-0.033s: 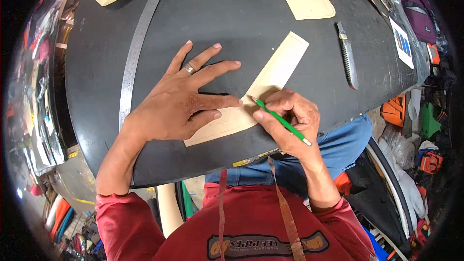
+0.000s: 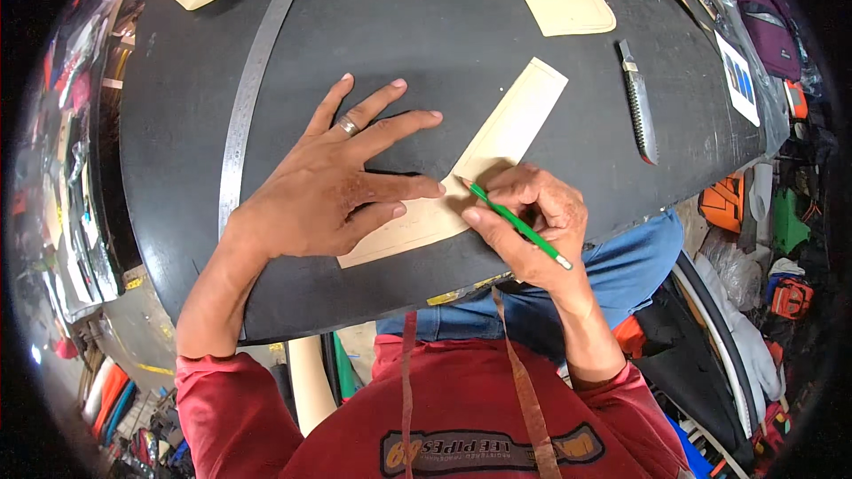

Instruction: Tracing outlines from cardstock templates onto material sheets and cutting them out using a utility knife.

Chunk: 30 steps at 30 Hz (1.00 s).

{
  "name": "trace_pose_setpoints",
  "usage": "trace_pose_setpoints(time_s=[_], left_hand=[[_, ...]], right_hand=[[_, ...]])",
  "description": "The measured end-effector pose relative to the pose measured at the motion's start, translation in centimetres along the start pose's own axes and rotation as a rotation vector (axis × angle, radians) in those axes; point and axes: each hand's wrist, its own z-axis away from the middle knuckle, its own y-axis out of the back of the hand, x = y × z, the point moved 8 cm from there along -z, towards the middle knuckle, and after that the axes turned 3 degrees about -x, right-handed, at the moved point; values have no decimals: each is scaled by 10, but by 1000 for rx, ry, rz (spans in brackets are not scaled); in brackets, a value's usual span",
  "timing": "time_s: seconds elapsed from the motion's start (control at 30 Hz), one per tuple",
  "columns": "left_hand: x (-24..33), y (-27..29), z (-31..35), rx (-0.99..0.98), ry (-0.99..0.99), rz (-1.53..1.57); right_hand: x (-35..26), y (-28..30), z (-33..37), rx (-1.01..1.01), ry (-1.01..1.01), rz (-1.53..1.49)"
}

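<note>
A bent, cream-coloured paper pattern piece (image 2: 510,129) lies on the black tabletop (image 2: 399,27), with thin pencil lines running along its edges. My left hand (image 2: 342,173) is spread over its left arm; the index fingertip and thumb press on the paper, while the other fingers reach out over the black surface. A ring circles one of those fingers. In my right hand (image 2: 537,217) is a green pencil (image 2: 524,227), pinched between thumb and fingers. Its point meets the paper at the inner corner, close beside my left index fingertip. Part of the pattern is hidden beneath both hands.
A long metal ruler (image 2: 244,115) lies left of my left hand. To the right rests a utility knife (image 2: 638,106) with its blade showing. More cream pattern pieces (image 2: 572,4) lie at the far side. A purple bag (image 2: 768,35) sits beyond the right edge.
</note>
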Motion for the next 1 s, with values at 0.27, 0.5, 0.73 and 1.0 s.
trace_pose_setpoints(time_s=[0.27,0.5,0.73,1.0], left_hand=[[1,0,0,-3,-3,1],[0,-1,0,-7,12,16],[0,-2,0,4,2,-1],[1,1,0,5,-3,6]], right_hand=[[-6,-5,0,-70,50,121],[-6,-7,-1,-81,50,114],[-4,-7,0,-49,81,110],[-7,-9,-3,-85,56,134]])
